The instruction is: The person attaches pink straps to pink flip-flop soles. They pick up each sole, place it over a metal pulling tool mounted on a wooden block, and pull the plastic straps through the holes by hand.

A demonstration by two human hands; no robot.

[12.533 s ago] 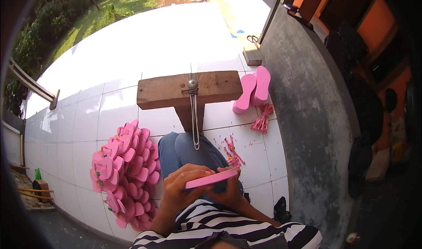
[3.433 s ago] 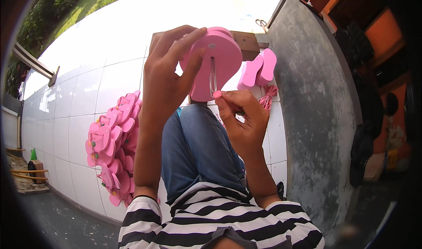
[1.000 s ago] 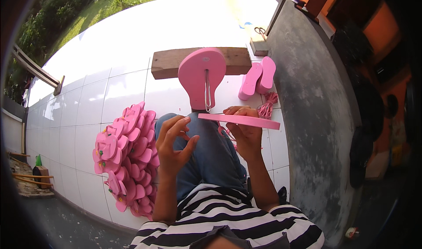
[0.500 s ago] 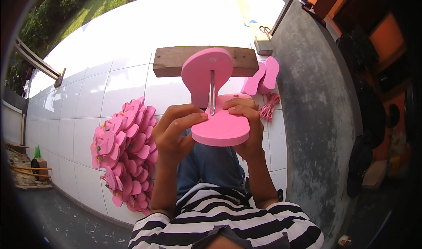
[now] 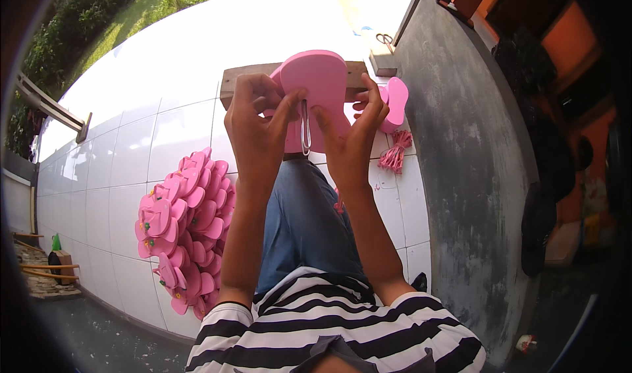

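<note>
A pink flip-flop sole (image 5: 319, 77) stands raised before me at the wooden beam, its rounded end up. More pink sole shows behind its left edge; whether that is a second sole, I cannot tell. A slim looped metal rod (image 5: 306, 136) runs down the front of it. My left hand (image 5: 257, 113) is closed at the sole's left side, with thumb and forefinger pinched by the rod's upper end. At the right side, my right hand (image 5: 355, 126) has its thumb against the sole and its other fingers spread apart from the thumb.
The wooden beam (image 5: 237, 83) lies behind the sole. A large heap of pink flip-flops (image 5: 191, 225) covers the tiles on the left. On the right are more pink soles (image 5: 396, 103), a bundle of pink straps (image 5: 395, 152), and scissors (image 5: 384, 40) on a block (image 5: 383, 65).
Both hands have moved up and away from me. The sole part that lay flat toward me now stands upright, and my right hand's fingers have spread.
</note>
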